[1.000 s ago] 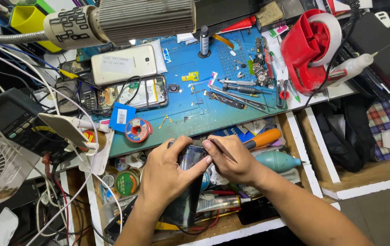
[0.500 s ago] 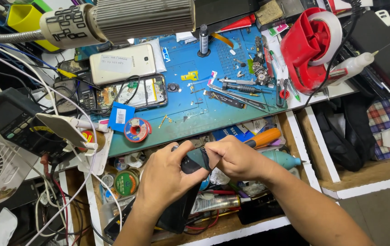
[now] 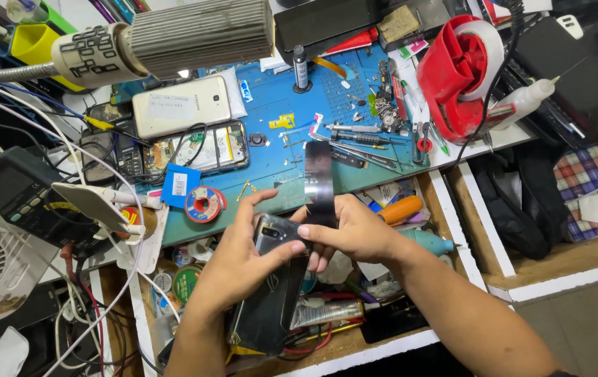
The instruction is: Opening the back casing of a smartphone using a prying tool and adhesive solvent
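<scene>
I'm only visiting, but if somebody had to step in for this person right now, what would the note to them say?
Left hand: cradles a dark phone, back side up, over the open drawer.
Right hand: fingers pinch a dark strip that stands up from the phone's top end.
Around them: blue work mat with a white phone, an opened phone, a solder spool and small tools; red tape dispenser at the right.
Done: the strip is lifted up off the phone.
Left: the strip is not yet set down; whether its lower end is free cannot be told.
</scene>
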